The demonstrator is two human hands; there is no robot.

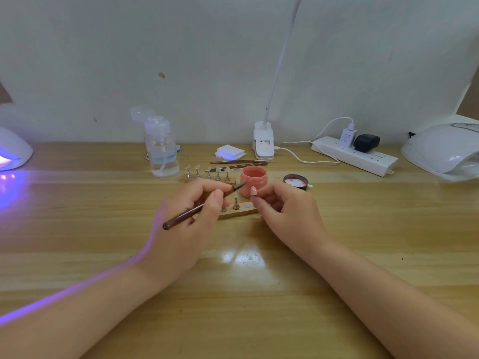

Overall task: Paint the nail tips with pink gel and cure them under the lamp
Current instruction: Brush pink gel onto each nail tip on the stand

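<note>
1. Both forearms lie on the wooden bench (pixel 259 294), reaching forward to its middle.
2. The left hand (pixel 186 224) has its fingers (pixel 217 196) curled round a dark brown brush (pixel 197 209), held like a pen, with the bristle end pointing right toward the nail tip.
3. The right hand (pixel 287 213) pinches a pink nail tip (pixel 253 190) between thumb and fingertips, held up just beside the brush's point.
4. Between and just behind the hands lies a wooden holder strip (pixel 237 213) with small metal stands; one stand (pixel 236 204) shows plainly and the left hand hides part of the strip.
5. Right behind the nail tip stands an open jar of pink gel (pixel 254 177), with its lid (pixel 295 181) lying to the right.
6. A second strip (pixel 208 177) behind carries a row of stands with pale tips.
7. Further back: two spare brushes (pixel 238 164), a clear pump bottle (pixel 162 151), a stack of white pads (pixel 230 151) and a clip lamp (pixel 263 143).
8. A power strip (pixel 355 156) lies at the back right.
9. One curing lamp (pixel 13 151) at the far left glows violet; another curing lamp (pixel 445 151) sits at the far right.
</note>
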